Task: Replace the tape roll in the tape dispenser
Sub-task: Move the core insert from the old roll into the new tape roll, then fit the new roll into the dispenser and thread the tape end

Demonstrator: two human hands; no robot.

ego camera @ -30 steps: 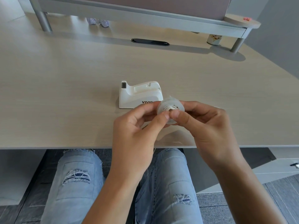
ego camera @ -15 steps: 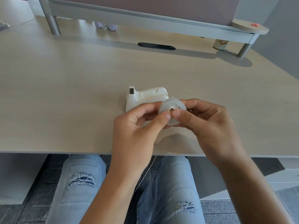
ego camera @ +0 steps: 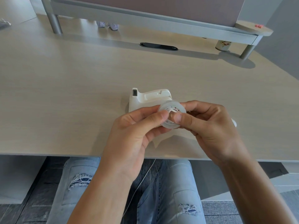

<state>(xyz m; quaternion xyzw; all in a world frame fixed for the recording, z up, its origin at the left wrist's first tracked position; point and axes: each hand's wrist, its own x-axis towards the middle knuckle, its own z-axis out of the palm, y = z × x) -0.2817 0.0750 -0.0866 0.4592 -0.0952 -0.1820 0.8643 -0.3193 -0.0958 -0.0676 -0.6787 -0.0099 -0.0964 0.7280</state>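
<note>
A clear tape roll [ego camera: 171, 106] with a white core is held up between both hands, just in front of the white tape dispenser [ego camera: 146, 98] on the desk. My left hand [ego camera: 134, 135] pinches the roll's left side with thumb and forefinger. My right hand [ego camera: 210, 128] grips its right side, thumb pressed on the face near the core. The dispenser stands upright with its cutter at the left, and its roll slot looks empty. Its lower front is hidden behind my fingers.
The light wooden desk [ego camera: 72, 94] has a raised monitor shelf [ego camera: 145, 21] at the back. A dark cable slot [ego camera: 158, 46] and a small patterned cup [ego camera: 222, 44] lie under it. The desk's near edge runs just under my wrists, above my knees.
Both hands keep the same pinch on the roll. The thumbs have shifted slightly on its face. The view has tilted a little, so the dispenser sits higher behind the roll.
</note>
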